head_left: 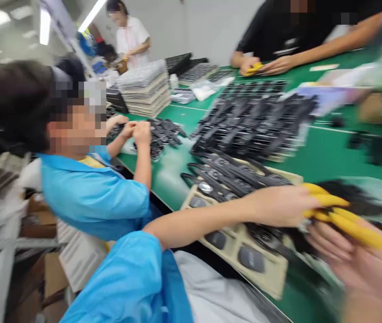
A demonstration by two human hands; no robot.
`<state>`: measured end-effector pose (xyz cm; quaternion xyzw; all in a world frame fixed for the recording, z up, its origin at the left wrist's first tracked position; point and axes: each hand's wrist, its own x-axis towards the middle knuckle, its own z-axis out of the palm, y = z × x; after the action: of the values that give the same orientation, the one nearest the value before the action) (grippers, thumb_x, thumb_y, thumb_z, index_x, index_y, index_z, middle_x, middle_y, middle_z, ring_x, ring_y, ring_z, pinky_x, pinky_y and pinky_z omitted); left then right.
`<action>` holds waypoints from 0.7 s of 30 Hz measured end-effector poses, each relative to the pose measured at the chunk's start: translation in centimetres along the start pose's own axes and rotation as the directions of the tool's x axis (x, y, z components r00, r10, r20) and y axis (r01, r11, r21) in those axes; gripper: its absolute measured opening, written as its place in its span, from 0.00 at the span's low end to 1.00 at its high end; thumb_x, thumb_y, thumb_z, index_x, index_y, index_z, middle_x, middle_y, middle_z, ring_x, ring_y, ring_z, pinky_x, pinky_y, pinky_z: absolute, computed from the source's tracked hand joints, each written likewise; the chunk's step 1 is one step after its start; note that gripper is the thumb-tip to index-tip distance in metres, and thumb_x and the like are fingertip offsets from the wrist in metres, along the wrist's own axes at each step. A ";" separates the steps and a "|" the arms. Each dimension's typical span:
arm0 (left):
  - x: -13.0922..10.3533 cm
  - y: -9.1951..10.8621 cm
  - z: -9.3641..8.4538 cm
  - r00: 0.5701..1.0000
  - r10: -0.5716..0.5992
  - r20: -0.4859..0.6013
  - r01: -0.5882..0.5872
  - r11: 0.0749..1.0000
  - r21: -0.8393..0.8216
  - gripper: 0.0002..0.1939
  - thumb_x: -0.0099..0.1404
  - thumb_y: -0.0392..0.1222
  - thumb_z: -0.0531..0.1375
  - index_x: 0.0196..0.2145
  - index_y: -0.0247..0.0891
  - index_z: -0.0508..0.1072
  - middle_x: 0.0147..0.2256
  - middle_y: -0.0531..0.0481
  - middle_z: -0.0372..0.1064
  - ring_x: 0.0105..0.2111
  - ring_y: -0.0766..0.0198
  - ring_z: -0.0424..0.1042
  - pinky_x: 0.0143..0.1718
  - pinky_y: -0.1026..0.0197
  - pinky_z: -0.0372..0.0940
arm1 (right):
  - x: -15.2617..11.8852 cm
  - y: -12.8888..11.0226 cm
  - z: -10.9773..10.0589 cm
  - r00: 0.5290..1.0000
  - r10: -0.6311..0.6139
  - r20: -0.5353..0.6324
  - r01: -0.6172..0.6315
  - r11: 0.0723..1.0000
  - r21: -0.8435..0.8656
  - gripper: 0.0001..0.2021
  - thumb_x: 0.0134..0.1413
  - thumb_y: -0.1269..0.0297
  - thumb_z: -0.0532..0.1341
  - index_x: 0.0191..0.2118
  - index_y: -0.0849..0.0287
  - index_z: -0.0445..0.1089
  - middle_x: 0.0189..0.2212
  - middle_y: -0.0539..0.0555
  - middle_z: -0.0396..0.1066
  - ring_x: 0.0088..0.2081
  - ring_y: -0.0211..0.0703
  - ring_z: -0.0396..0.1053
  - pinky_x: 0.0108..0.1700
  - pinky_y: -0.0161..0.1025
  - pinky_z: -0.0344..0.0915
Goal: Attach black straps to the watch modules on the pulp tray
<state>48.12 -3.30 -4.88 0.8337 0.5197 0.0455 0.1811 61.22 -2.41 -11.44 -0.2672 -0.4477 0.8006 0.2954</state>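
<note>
At the right, my left hand (292, 205) and my right hand (369, 260) meet with fingers bent together, yellow covers on some fingertips. Motion blurs both. Something small and dark is partly visible between them, mostly hidden by the fingers, and its kind does not show. Under my left forearm lies a cream tray (275, 278) with black watches (261, 235) and dark rounded pieces (251, 259) in its compartments. More black straps and watches (231, 175) lie across the tray's far part.
Beyond the tray stands a stack of trays loaded with black watches (245, 125). A co-worker in blue (93, 197) sits close on my left; another in black (278, 31) works across the green table (345, 157). Clear plastic bags (372, 193) lie at right; pale trays (144, 89) are stacked behind.
</note>
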 end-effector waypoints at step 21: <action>0.3 -3.1 2.2 0.899 0.317 -0.303 -0.348 0.936 -0.052 0.20 0.74 0.37 0.51 0.59 0.32 0.70 0.52 0.36 0.71 0.56 0.51 0.70 0.61 0.46 0.69 | -2.5 -1.0 -1.7 0.962 -0.106 -0.250 0.131 0.988 0.083 0.17 0.53 0.53 0.71 0.33 0.56 0.65 0.13 0.39 0.54 0.14 0.28 0.42 0.16 0.27 0.41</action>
<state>46.14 -2.40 -8.06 0.8838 0.3873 0.2248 0.1359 64.34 -2.77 -10.94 -0.3215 -0.3830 0.7636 0.4086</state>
